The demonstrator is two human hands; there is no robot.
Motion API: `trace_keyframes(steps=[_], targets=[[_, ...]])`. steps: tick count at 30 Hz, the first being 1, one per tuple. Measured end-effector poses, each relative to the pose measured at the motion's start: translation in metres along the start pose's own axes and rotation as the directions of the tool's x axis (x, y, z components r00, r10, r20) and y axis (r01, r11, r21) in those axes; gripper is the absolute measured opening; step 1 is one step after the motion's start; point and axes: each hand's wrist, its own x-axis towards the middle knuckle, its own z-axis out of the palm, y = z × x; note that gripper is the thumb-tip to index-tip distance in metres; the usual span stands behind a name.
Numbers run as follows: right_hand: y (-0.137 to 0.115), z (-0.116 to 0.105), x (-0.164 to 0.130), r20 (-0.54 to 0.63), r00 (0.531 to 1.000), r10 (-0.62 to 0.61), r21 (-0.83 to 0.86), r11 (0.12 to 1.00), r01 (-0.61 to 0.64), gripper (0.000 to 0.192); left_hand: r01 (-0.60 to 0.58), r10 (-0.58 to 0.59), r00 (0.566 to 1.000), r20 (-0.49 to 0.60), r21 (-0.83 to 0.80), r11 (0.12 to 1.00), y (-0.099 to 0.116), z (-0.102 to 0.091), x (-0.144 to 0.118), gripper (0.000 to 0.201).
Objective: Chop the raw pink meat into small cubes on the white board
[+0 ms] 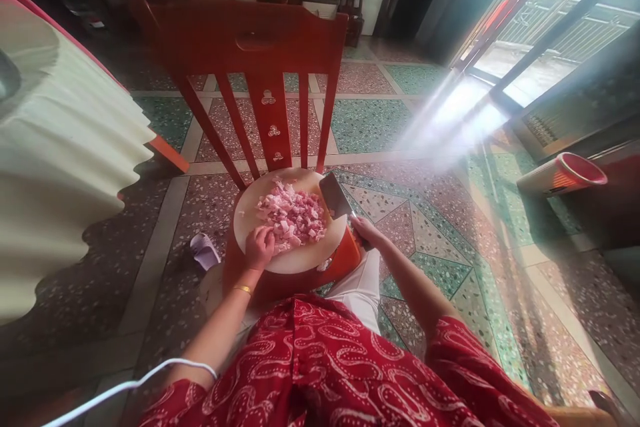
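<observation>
Now the right hand (pixel 364 229) is wrapping its grip tight round the handle of a cleaver (pixel 334 195), tilting the flat, shiny blade up beside the meat. The left hand (pixel 259 247) is curling its fingers on the edge of the pile, likely keeping it together. The meat (pixel 291 213) is lying in small, soft pink bits on a round, pale chopping board (pixel 295 257), sitting on a red wooden chair (pixel 260 67).
</observation>
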Motion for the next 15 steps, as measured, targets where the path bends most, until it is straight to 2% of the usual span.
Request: trace_keyframes(steps=[3,6,8,9,11,13,15], targets=[[-0.019,0.013,0.004,0.040,0.990,-0.135,-0.217,0.966,0.141,0.038,0.020,-0.020,1.000,0.023,-0.006,1.000,0.002,-0.003,-0.001,0.025],[-0.036,0.013,-0.008,0.066,0.935,-0.349,-0.533,0.780,0.328,0.034,0.073,-0.072,0.997,0.016,-0.031,0.997,0.004,-0.008,-0.002,0.026],[-0.040,0.007,-0.016,0.068,0.906,-0.418,-0.656,0.665,0.356,0.033,0.116,-0.117,0.993,-0.002,-0.038,0.992,0.003,-0.011,0.002,0.027],[-0.040,0.002,-0.016,0.062,0.902,-0.428,-0.684,0.639,0.350,0.034,0.137,-0.137,0.990,-0.014,-0.037,0.990,0.000,-0.013,0.007,0.027],[-0.039,-0.007,-0.008,0.031,0.903,-0.428,-0.686,0.648,0.331,0.033,0.166,-0.167,0.985,-0.045,-0.030,0.986,-0.009,-0.017,0.022,0.027],[-0.041,-0.014,0.011,-0.005,0.919,-0.395,-0.611,0.728,0.310,0.032,0.188,-0.187,0.979,-0.085,-0.006,0.982,-0.024,-0.019,0.043,0.028],[-0.047,-0.020,0.036,-0.015,0.950,-0.313,-0.481,0.835,0.267,0.034,0.281,-0.275,0.948,-0.159,0.013,0.960,-0.041,-0.019,0.063,0.029]])
